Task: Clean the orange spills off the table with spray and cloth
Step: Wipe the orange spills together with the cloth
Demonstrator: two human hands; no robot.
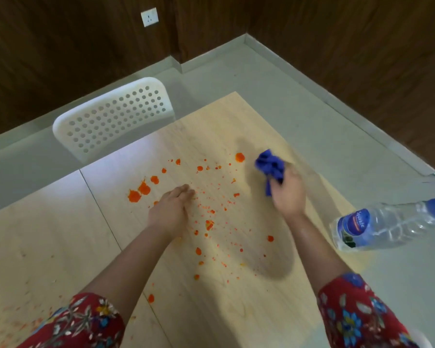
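Table (48, 247): spills (206, 212) scattered across its middle. Left hand (170, 209) flat on the table, left of centre. Right hand (289, 194) to the right, holding cloth (270, 165). Bottle (384, 227) at the right edge. Chair (111, 116) behind the far side.

bottle (389, 226) top cut off at right edge, right hand (288, 194) motion-blurred

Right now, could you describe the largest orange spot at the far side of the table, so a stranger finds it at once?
Start at the wooden table and find the right hand gripping the crumpled blue cloth. Just left of that cloth lies the orange spot. It is a solid round blob farther away than the fine speckles, and it stands apart from the cluster of blobs near the left hand.
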